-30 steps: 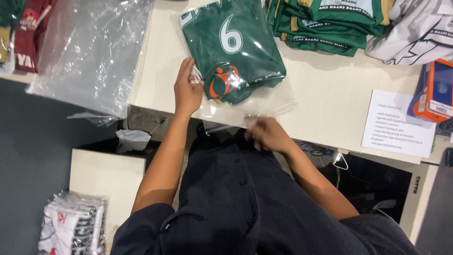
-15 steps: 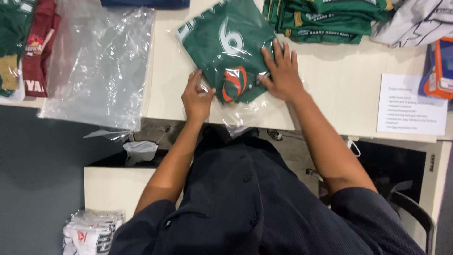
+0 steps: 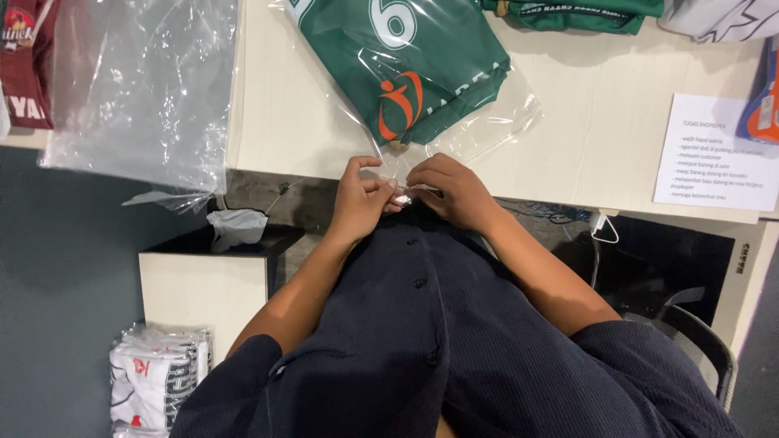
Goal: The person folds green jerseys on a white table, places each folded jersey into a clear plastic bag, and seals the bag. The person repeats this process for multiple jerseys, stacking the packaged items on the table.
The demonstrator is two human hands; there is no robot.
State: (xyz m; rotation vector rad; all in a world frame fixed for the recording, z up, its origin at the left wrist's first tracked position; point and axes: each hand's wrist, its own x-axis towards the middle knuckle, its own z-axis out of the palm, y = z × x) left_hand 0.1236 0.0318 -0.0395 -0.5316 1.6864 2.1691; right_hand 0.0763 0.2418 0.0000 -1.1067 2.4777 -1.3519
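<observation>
Both hands meet at the near edge of the bench (image 3: 600, 138), right against the person's dark shirt. The left hand (image 3: 361, 199) and the right hand (image 3: 454, 191) are each curled nearly closed, fingertips pinching the crumpled open end of the clear bag (image 3: 495, 130) between them. Inside that bag lies the folded green jersey (image 3: 406, 61), flat on the bench just beyond the hands, its orange emblem toward the person and a white numeral farther up. The jersey looks fully inside the bag, so the filling seems done; what appears left is closing the mouth, which is bunched between the fingers and not visibly flat or sealed. To the left, an empty clear bag (image 3: 142, 89) hangs over the bench edge, with red garments (image 3: 24, 65) beside it. More folded green jerseys (image 3: 568, 12) sit at the far edge, and a printed white sheet (image 3: 718, 154) lies to the right. Below, bagged white garments (image 3: 158, 381) rest on the floor.
</observation>
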